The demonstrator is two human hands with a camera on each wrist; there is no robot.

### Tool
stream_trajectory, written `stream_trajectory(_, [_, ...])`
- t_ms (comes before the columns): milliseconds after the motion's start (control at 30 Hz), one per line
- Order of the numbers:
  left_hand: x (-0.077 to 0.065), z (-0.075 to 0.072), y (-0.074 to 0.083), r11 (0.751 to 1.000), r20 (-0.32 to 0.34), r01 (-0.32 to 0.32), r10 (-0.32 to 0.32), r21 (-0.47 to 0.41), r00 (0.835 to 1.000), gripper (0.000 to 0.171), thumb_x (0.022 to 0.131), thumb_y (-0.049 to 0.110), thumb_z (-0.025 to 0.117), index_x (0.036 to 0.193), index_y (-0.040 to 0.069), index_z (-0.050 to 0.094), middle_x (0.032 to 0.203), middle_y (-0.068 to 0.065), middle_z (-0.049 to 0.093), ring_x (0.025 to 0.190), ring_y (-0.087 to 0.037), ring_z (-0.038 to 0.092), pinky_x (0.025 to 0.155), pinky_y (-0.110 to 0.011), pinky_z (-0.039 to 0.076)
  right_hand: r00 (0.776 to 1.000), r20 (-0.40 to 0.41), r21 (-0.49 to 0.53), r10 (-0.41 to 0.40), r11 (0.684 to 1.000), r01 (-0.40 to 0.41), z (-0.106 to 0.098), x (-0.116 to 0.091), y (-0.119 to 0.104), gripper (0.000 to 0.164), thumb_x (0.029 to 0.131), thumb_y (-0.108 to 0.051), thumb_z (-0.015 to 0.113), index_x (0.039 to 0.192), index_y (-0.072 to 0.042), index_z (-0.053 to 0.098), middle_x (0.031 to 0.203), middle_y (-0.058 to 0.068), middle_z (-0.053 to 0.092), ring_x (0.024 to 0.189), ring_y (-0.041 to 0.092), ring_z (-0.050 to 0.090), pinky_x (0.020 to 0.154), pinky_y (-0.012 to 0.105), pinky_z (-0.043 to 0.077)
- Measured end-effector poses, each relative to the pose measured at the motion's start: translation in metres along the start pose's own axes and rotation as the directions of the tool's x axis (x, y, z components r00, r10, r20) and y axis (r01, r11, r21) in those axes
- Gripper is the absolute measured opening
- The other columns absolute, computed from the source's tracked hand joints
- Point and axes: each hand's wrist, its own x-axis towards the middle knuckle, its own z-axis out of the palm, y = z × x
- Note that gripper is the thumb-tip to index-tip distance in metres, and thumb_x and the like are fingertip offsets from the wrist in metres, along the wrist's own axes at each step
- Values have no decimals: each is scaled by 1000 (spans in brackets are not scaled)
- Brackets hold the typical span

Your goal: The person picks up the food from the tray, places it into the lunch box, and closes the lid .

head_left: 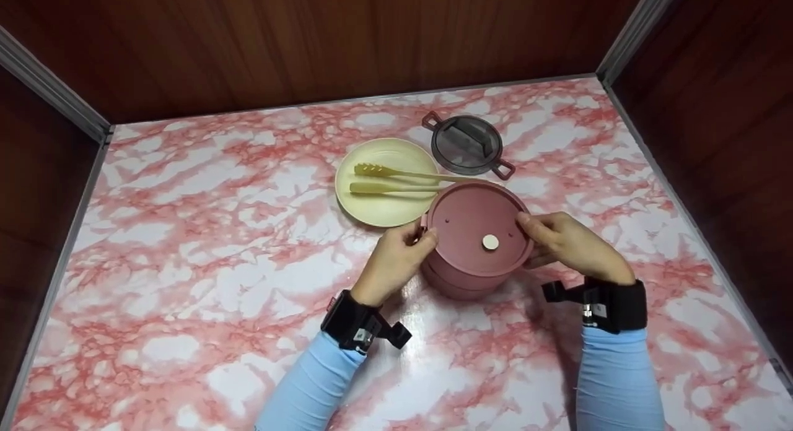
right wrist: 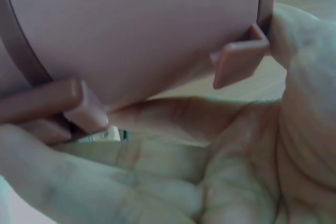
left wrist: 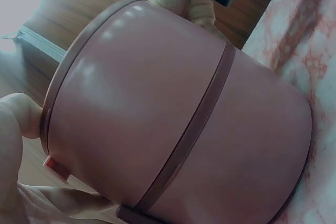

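Observation:
A tall pink pot [head_left: 457, 283] stands on the marbled table, topped by a flat pink lid [head_left: 466, 215] with a cream knob [head_left: 490, 242]. A darker band [left wrist: 185, 145] runs round its side. My left hand [head_left: 393, 261] holds the pot at its left edge, thumb at the lid's rim and fingers lower on the side. On the opposite side my right hand [head_left: 573, 242] grips it, the thumb pressing the rim. In the right wrist view, its fingers pass under a lower side handle [right wrist: 39, 106] and a small upper clip [right wrist: 240, 62].
Behind the pot, to its left, lies a cream plate [head_left: 372, 213] carrying a toothed pasta server [head_left: 372, 169] and a spatula [head_left: 367, 188]; their handles run towards the pot. Further back is a round dark see-through lid [head_left: 455, 155] with two reddish handles. Wood-panelled walls [head_left: 347, 41] enclose the table on three sides.

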Motion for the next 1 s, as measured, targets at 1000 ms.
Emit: stream_trajectory(1000, [-11, -15, 13, 950, 22, 25, -33, 310, 999, 63, 94, 37, 54, 153, 22, 40, 144, -8, 52, 128, -23, 51, 108, -39, 39, 999, -6, -11, -38, 999, 38, 12, 13, -4, 60, 105, -49, 40, 125, 3, 63, 101, 17, 73, 89, 29, 72, 77, 39, 59])
